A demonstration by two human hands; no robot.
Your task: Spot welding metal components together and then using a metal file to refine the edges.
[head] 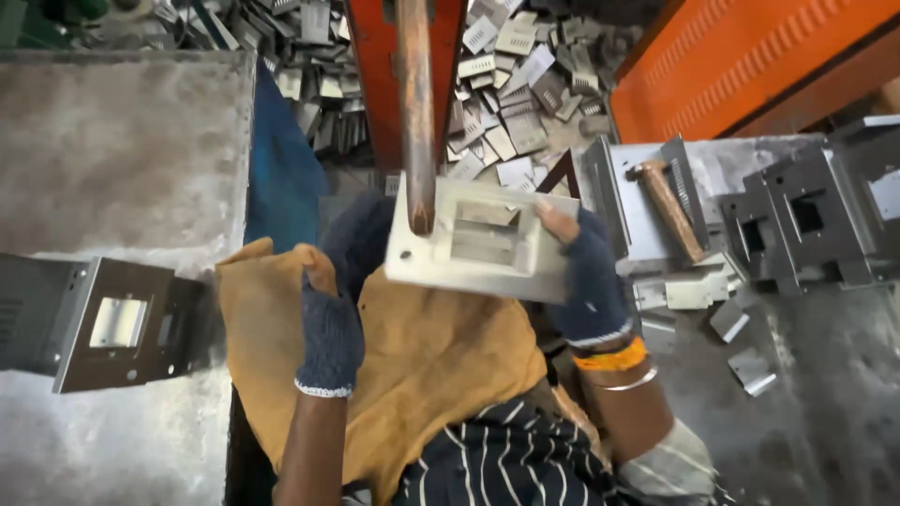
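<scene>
r hand grips metal plate; l hand near

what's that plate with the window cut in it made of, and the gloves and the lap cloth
The plate looks like bare sheet metal: pale grey, dull sheen, crisp cut edges. The gloves look like dark blue knitted yarn, ribbed with whitish cuffs, on the left hand and right hand. The lap cloth seems coarse woven fabric, mustard, creased.

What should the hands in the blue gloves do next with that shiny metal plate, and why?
Probably bring the left hand up to the flat grey metal plate with the rectangular window. Only the right hand grips it, at its right edge, while the left rests on the yellow-brown cloth, so the plate's left side hangs unsupported.
</scene>
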